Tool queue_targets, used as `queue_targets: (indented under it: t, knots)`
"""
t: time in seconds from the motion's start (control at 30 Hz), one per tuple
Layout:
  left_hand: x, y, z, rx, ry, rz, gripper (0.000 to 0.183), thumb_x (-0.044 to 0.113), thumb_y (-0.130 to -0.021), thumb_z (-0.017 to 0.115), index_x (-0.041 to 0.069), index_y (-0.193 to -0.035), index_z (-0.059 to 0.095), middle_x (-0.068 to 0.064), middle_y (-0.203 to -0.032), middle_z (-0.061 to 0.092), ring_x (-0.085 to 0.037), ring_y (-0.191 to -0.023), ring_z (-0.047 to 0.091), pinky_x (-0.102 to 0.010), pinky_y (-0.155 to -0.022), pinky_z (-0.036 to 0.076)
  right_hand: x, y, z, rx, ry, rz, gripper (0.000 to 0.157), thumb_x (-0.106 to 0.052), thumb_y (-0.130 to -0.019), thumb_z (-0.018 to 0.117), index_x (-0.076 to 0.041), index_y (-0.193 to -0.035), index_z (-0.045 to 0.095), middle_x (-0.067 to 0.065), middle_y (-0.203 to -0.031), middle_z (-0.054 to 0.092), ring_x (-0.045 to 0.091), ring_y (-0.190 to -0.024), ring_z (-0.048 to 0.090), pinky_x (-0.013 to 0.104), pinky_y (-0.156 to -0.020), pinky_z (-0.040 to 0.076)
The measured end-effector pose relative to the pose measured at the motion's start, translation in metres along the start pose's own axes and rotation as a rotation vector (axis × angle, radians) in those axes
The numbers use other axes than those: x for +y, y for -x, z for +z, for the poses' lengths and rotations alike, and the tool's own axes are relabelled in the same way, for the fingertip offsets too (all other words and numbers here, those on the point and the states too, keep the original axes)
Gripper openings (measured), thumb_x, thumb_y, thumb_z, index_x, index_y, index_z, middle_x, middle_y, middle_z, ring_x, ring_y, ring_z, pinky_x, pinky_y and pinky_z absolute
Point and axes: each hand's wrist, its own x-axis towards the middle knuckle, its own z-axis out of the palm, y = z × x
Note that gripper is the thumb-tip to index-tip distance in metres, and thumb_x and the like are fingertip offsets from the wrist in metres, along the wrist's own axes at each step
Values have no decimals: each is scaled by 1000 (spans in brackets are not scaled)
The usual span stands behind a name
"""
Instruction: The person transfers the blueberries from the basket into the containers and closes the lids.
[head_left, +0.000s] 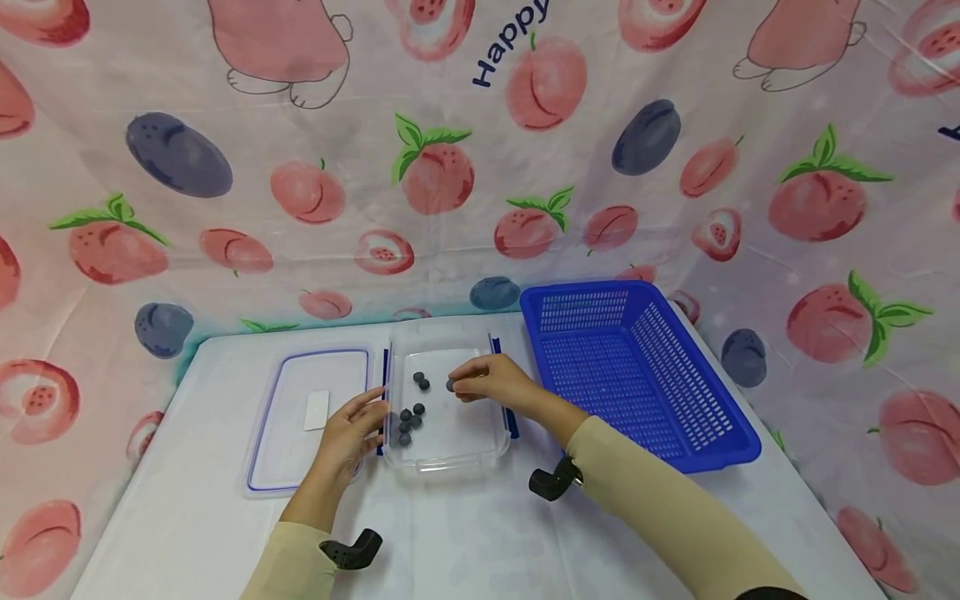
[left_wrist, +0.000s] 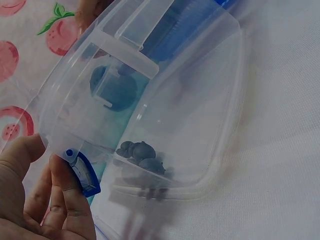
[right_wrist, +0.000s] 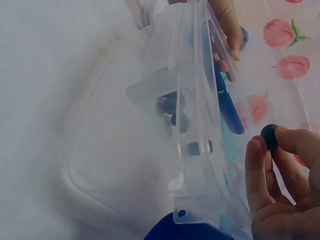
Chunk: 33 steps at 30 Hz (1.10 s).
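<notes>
A clear plastic container (head_left: 468, 442) with blue side latches stands on the table. Several small dark round berries, apparently blueberries (head_left: 418, 409), lie in its left half. My left hand (head_left: 348, 437) grips the container's left wall, thumb at the rim and fingers by the blue latch (left_wrist: 85, 172). Over the container's right half, my right hand (head_left: 491, 382) pinches one blueberry (right_wrist: 270, 136) between thumb and fingertips. From the left wrist view, more blueberries (left_wrist: 142, 151) show through the clear wall.
A clear lid (head_left: 270, 433) with a blue seal and a white label (head_left: 317, 410) lies left of the container. On the right stands a blue slotted plastic basket (head_left: 615, 383). A fruit-print cloth (head_left: 442, 275) hangs behind the white-covered table (head_left: 465, 542).
</notes>
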Motion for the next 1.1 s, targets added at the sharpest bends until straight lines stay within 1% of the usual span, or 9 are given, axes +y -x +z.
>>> queue_targets:
  t: [0.1, 0.33, 0.43, 0.53, 0.63, 0.73, 0.93, 1.03, 1.1]
  knots:
    - [0, 0, 0, -1, 7, -1, 55, 22, -93, 69, 8, -143, 49, 16, -93, 68, -4, -84, 61, -19, -70, 53, -1, -2, 2, 11, 4, 14, 27, -13, -92, 70, 0, -116, 70, 11, -105, 72, 35, -103, 68, 42, -91, 55]
    - [1, 1, -1, 0, 8, -9, 57, 23, -93, 69, 9, -144, 48, 18, -91, 67, -3, -85, 60, -18, -69, 53, -2, -9, 12, 47, -61, 26, 25, -7, -91, 69, 3, -114, 70, 14, -103, 72, 19, -89, 71, 34, -83, 59]
    - [1, 2, -1, -2, 8, -8, 57, 23, -93, 69, 9, -144, 48, 18, -91, 67, -3, -85, 60, -18, -70, 53, -3, -11, 17, 55, -75, 29, 24, -5, -91, 69, 4, -113, 70, 16, -103, 72, 18, -86, 71, 34, -82, 59]
    - [2, 2, -1, 3, 9, -10, 57, 24, -93, 70, 9, -144, 49, 18, -92, 67, -3, -85, 60, -18, -69, 53, -5, -12, 20, 58, -63, 25, 24, -3, -91, 68, 6, -113, 69, 18, -103, 71, 17, -86, 71, 36, -83, 59]
    - [2, 3, -1, 13, 10, -14, 57, 24, -92, 70, 9, -144, 49, 17, -92, 68, -3, -84, 60, -18, -68, 52, -6, -14, 22, 44, -53, 29, 25, -3, -92, 66, 8, -114, 68, 21, -105, 71, 16, -84, 71, 40, -87, 57]
    - [2, 3, -1, 15, 10, -15, 58, 23, -92, 71, 9, -143, 49, 17, -93, 68, -3, -84, 60, -18, -68, 52, -5, -16, 23, 31, -35, 41, 24, -2, -92, 66, 8, -114, 69, 21, -105, 71, 19, -85, 71, 43, -88, 56]
    - [1, 2, 1, 11, 20, -9, 57, 22, -92, 71, 8, -143, 49, 18, -92, 68, -4, -84, 60, -18, -68, 52, -3, -20, 22, 13, 60, 34, 22, -5, -91, 67, 4, -111, 72, 16, -103, 73, 34, -98, 70, 35, -83, 59]
    - [0, 2, 1, 9, 25, -5, 58, 21, -92, 71, 8, -143, 49, 17, -91, 68, -4, -83, 60, -18, -67, 52, -3, -22, 21, 12, 82, 39, 21, -5, -91, 68, 3, -109, 73, 16, -103, 74, 31, -92, 71, 29, -79, 59]
    - [0, 1, 2, 8, 25, -3, 58, 22, -91, 72, 7, -143, 49, 16, -91, 68, -4, -83, 60, -18, -67, 52, -2, -24, 21, 18, 90, 47, 19, -5, -90, 69, 3, -107, 74, 15, -102, 74, 23, -83, 71, 27, -75, 59]
